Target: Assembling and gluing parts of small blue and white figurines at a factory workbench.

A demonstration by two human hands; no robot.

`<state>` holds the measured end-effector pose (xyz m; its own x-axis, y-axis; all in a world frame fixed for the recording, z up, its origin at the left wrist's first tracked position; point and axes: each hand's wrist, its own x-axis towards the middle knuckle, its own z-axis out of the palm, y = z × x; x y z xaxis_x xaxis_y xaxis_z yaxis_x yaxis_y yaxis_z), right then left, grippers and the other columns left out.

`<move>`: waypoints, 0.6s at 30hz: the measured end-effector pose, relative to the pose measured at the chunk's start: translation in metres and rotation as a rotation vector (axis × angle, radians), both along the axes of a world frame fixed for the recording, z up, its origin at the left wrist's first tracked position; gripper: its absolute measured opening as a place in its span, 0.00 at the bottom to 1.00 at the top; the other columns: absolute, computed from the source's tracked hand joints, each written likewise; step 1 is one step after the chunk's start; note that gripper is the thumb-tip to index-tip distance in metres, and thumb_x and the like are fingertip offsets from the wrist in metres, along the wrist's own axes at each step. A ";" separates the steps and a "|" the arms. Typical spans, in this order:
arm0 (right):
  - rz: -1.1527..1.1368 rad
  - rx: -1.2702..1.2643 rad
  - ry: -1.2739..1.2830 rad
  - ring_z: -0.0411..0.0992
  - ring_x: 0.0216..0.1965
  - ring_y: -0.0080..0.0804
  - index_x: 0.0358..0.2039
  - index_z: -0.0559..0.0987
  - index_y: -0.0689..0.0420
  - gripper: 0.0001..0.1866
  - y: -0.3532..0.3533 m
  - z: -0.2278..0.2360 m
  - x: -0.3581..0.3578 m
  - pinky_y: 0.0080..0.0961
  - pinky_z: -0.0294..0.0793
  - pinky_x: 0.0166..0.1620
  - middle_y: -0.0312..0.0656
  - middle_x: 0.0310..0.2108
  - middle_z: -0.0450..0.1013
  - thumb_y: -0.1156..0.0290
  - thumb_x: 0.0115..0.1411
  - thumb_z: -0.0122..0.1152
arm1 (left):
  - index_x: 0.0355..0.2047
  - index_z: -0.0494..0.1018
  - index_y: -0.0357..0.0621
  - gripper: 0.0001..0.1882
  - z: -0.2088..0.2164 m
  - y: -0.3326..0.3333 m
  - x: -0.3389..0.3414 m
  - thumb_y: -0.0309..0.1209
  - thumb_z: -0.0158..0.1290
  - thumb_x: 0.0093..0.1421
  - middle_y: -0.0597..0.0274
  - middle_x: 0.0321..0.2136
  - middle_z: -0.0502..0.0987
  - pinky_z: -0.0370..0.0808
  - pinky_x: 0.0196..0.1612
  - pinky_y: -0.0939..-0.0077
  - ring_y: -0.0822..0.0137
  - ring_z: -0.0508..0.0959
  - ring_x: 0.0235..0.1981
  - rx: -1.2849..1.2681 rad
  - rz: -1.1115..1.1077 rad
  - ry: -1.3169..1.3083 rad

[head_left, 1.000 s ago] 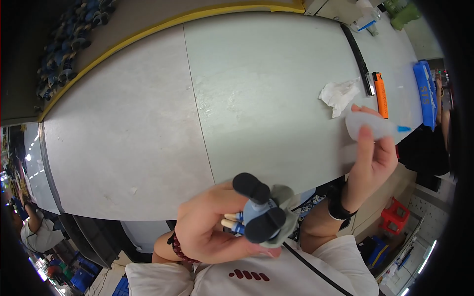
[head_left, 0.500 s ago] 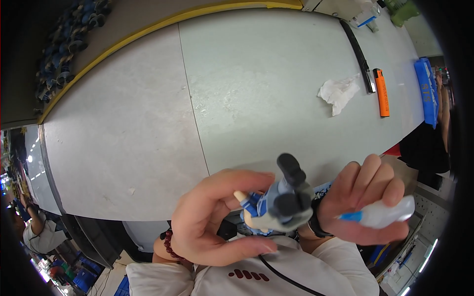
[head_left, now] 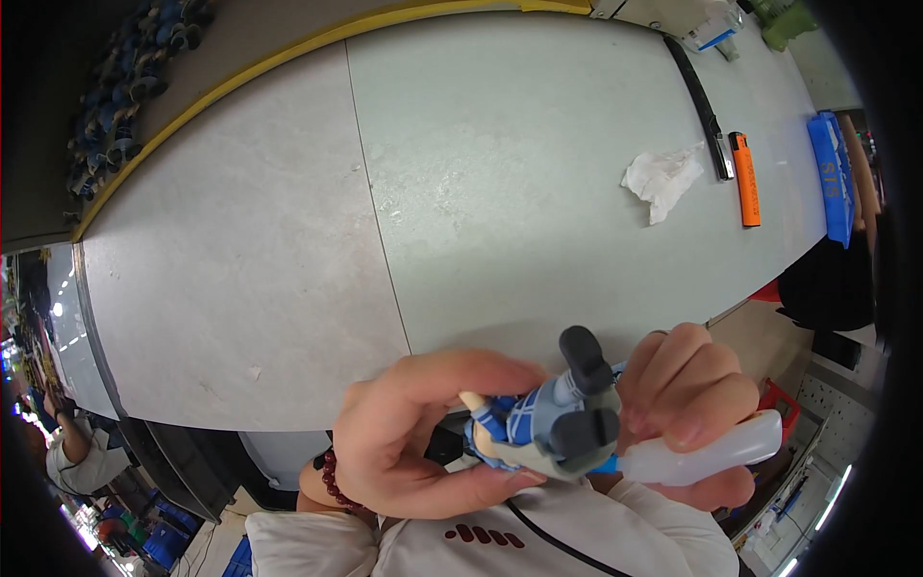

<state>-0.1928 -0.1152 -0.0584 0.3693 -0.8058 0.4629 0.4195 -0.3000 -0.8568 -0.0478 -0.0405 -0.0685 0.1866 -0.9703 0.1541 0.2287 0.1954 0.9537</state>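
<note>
Figurine point(head_left: 524, 423), small, in blue and grey, sits sole-first toward me in the person's left grip point(head_left: 404, 433), which is clamped on it, thumb below and forefinger above; its dark shoes point away from that palm, toward the right grip point(head_left: 687, 404). That other one is closed too, fingers curled over a whitish squeeze bottle point(head_left: 707, 452) and thumb beneath, with the bottle's blue tip point(head_left: 606, 465) reaching the grey edge of the piece; whether the two actually touch, I cannot tell from here. A second ago the right grip was well out over the surface point(head_left: 510, 221), beside the orange tool point(head_left: 745, 183), its bottle pointing the opposite way; half a second ago it had swung back with the tip facing the piece but clearly apart, and now that gap has closed. The left grip has hardly shifted since then, though the shoes have tilted a little. Beyond the right grip, farther from the person, the crumpled white tissue point(head_left: 663, 183) and the long black tool point(head_left: 697, 106) lie just as they did, with the blue tray point(head_left: 833, 178) off to its right.
</note>
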 end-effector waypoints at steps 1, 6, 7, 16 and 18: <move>0.002 0.001 -0.001 0.58 0.19 0.22 0.23 0.69 0.56 0.24 0.000 0.000 0.001 0.14 0.56 0.16 0.35 0.17 0.61 0.44 0.52 0.46 | 0.36 0.56 0.39 0.34 0.000 0.000 0.000 0.33 0.67 0.34 0.41 0.26 0.72 0.75 0.27 0.75 0.63 0.77 0.25 -0.004 -0.005 0.012; 0.007 -0.030 0.039 0.59 0.19 0.21 0.24 0.70 0.56 0.25 -0.001 0.003 0.002 0.14 0.56 0.16 0.35 0.16 0.61 0.44 0.53 0.44 | 0.36 0.56 0.39 0.34 0.003 0.000 0.001 0.33 0.67 0.34 0.40 0.27 0.72 0.75 0.27 0.76 0.63 0.77 0.25 0.008 -0.010 -0.034; 0.005 -0.030 0.040 0.59 0.19 0.21 0.24 0.70 0.56 0.25 -0.001 0.003 0.001 0.14 0.56 0.16 0.35 0.16 0.61 0.44 0.53 0.44 | 0.36 0.56 0.39 0.33 0.003 0.000 0.001 0.32 0.66 0.35 0.39 0.27 0.72 0.75 0.27 0.76 0.63 0.77 0.25 0.014 -0.011 -0.036; 0.037 -0.102 0.190 0.59 0.19 0.21 0.23 0.70 0.56 0.24 0.000 0.010 -0.004 0.14 0.57 0.16 0.35 0.17 0.61 0.45 0.53 0.46 | 0.36 0.55 0.40 0.29 0.006 0.003 -0.004 0.31 0.63 0.41 0.41 0.26 0.73 0.74 0.28 0.75 0.65 0.76 0.25 0.055 0.063 -0.099; -0.078 0.055 0.113 0.63 0.18 0.27 0.15 0.76 0.60 0.05 0.006 0.013 0.000 0.19 0.62 0.18 0.38 0.16 0.67 0.72 0.39 0.59 | 0.36 0.54 0.40 0.28 0.003 0.004 -0.003 0.29 0.62 0.41 0.41 0.26 0.73 0.74 0.28 0.75 0.64 0.76 0.24 0.030 0.067 -0.120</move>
<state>-0.1929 -0.1091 -0.0454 0.3520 -0.8569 0.3766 0.2971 -0.2792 -0.9131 -0.0512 -0.0364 -0.0658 0.2334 -0.9608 0.1499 0.1003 0.1771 0.9791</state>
